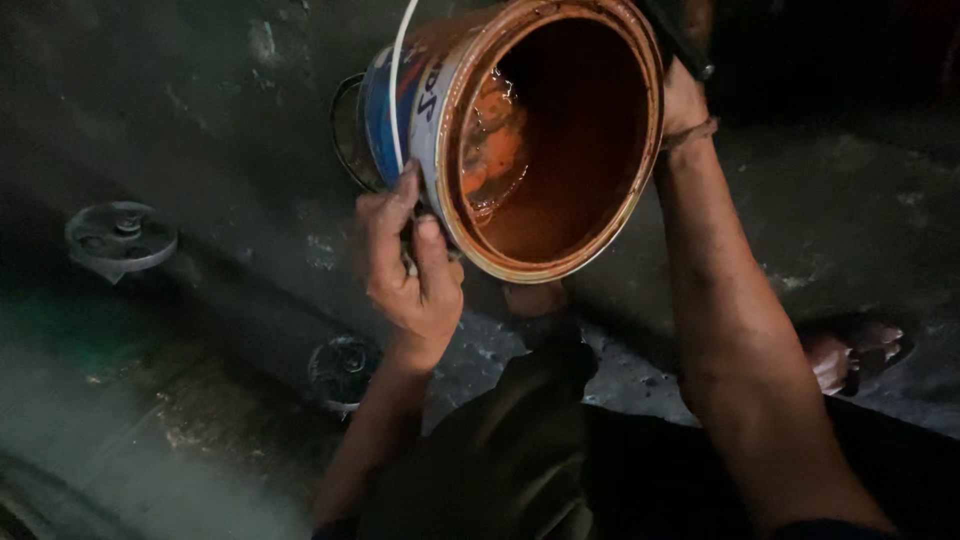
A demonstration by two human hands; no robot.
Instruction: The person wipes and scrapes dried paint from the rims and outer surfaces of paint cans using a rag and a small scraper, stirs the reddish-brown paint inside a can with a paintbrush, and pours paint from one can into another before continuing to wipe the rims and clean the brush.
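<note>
I hold up a round paint can [560, 130], tilted so its open mouth faces me; the inside is coated in orange-brown paint with a little wet paint pooled on the left wall. My left hand [408, 270] grips the can's lower left rim and the thin white wire handle [400, 90]. My right hand [682, 100] is behind the can's upper right rim, mostly hidden, with a dark stick-like object [680, 45] by it. My knee [530, 440] in dark cloth is below the can.
The ground is dark, stained concrete. A round metal lid [120, 236] lies at the left and a smaller round lid [343, 370] near my left forearm. My foot in a sandal [850, 350] rests at the right.
</note>
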